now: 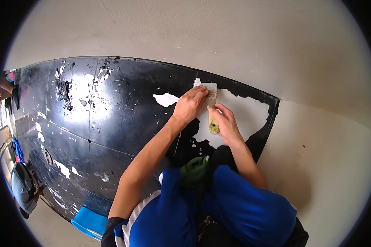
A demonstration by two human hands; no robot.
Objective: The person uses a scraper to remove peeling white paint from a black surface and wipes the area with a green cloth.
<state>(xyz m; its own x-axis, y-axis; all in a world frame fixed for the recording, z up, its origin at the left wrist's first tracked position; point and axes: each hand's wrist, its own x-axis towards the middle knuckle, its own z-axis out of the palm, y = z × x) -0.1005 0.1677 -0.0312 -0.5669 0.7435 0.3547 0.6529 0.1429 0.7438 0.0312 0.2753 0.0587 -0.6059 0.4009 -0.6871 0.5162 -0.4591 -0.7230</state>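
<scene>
My right hand is closed around the pale, worn handle of a scraper, its wide blade turned away from me. Fingers of my left hand are bent and pressed together on the left side of the blade. The blade lies over a large white patch with ragged edges, where the black coating is gone. That patch sits near the right-hand corner of a big black tiled surface. A smaller white spot shows to the left of my left hand.
Plain grey-beige plaster borders the black surface at the far side. More flaked patches are scattered over its left part. A bright blue object is at the lower left. Another person is at the far left edge.
</scene>
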